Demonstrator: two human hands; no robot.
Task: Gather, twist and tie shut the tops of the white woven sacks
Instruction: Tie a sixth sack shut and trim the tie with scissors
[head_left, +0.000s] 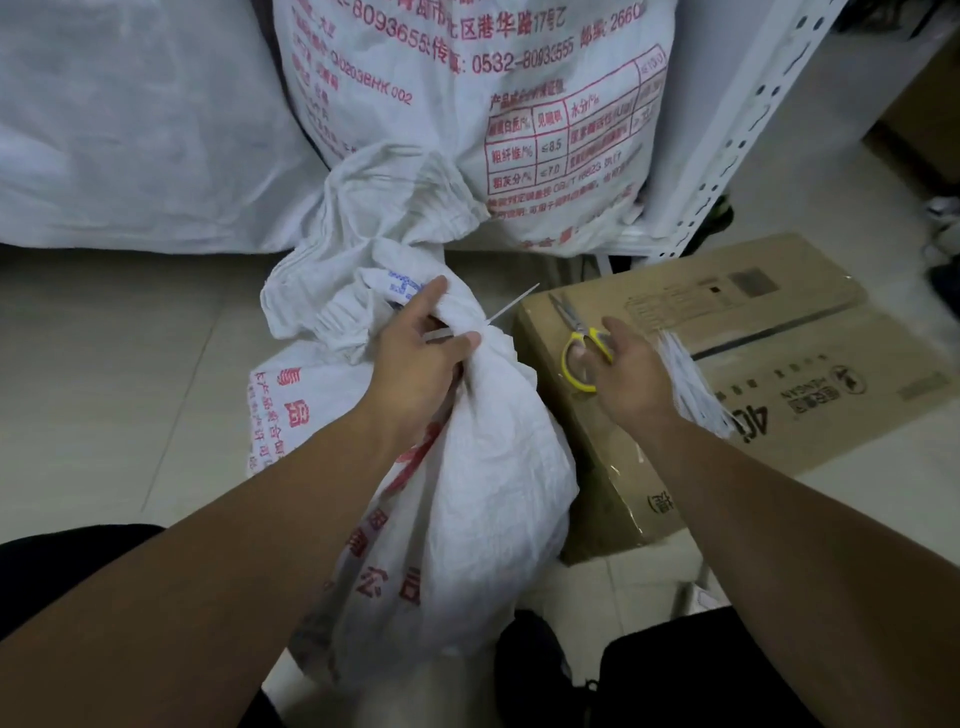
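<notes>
A white woven sack (467, 467) with red print stands between my knees. Its top (332, 280) is gathered into a neck, and a white cable tie (511, 304) circles it with its tail sticking out to the right. My left hand (421, 358) grips the gathered neck at the tie. My right hand (628, 374) hovers with loose fingers over the yellow-handled scissors (574, 343) lying on a cardboard box; I cannot tell whether it touches them.
The cardboard box (753, 374) lies at the right and carries a bundle of white cable ties (685, 379). Big filled sacks (467, 104) stand behind, beside a white perforated shelf post (737, 130). The floor is pale tile (119, 364).
</notes>
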